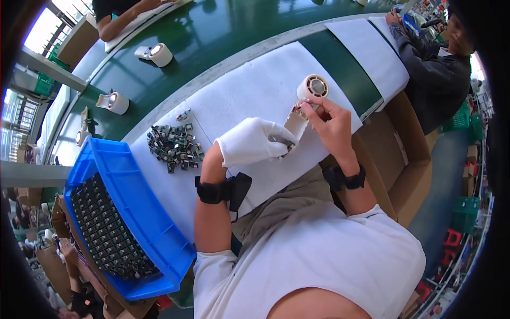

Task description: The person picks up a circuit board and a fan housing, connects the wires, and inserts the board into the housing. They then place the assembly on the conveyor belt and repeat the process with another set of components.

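Observation:
My left hand (249, 142), in a white glove, has its thumb and fingers closed on a small electronic part (288, 149), mostly covered by the fingertips. Bare and pinched at the fingertips, my right hand (330, 121) is at the upper end of a tape dispenser's pale body (295, 123). What lies between those fingertips is too small to make out. Just beyond them stands the dispenser's roll of clear tape (306, 88). Left of my gloved hand, a loose pile of small green and metal electronic parts (172, 144) lies on the white-covered table (234, 98).
A blue bin (162, 226) at the left holds rows of similar parts (109, 226). An open cardboard box (393, 151) stands at my right. Across the green bench are more tape dispensers (160, 55). One person (433, 69) sits at the right; other people's arms show at the left.

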Action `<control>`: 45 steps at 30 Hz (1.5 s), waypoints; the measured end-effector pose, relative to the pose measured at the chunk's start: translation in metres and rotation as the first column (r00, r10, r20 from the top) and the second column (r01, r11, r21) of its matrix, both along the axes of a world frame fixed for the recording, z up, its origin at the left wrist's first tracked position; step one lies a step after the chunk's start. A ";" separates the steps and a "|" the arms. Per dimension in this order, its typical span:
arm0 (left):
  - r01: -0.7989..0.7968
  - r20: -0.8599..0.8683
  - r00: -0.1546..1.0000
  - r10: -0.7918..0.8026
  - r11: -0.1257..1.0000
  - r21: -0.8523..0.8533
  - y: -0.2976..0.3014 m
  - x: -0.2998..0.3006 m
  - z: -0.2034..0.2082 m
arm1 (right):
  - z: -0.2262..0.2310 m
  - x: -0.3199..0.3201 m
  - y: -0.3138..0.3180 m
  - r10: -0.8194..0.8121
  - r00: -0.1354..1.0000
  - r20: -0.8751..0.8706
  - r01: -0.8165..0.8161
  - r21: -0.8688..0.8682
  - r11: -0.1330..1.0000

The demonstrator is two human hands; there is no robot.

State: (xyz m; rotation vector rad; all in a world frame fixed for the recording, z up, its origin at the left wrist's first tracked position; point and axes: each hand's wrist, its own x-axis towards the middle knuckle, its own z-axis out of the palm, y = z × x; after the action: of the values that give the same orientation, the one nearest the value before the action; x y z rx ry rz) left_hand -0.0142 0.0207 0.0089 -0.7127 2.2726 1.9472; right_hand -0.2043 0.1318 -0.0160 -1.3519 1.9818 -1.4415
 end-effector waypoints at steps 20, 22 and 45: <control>0.000 -0.035 0.999 -0.002 0.998 -0.059 0.003 0.005 -0.001 | 0.007 -0.010 -0.008 0.264 0.916 -0.301 -0.242 0.110 0.964; -0.086 -0.075 0.994 0.086 0.996 -0.005 0.002 0.005 -0.004 | 0.005 -0.007 -0.008 0.207 0.940 -0.272 -0.189 0.092 0.978; -0.484 -0.247 0.830 0.500 0.866 0.126 0.005 -0.016 -0.025 | 0.002 0.014 0.001 0.166 0.937 -0.307 -0.189 -0.045 0.981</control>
State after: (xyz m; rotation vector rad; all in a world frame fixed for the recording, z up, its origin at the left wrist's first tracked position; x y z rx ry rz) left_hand -0.0305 0.0255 -0.0157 -1.1949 2.3353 2.4613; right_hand -0.1905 0.1325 -0.0141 -1.8290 1.9354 -1.2985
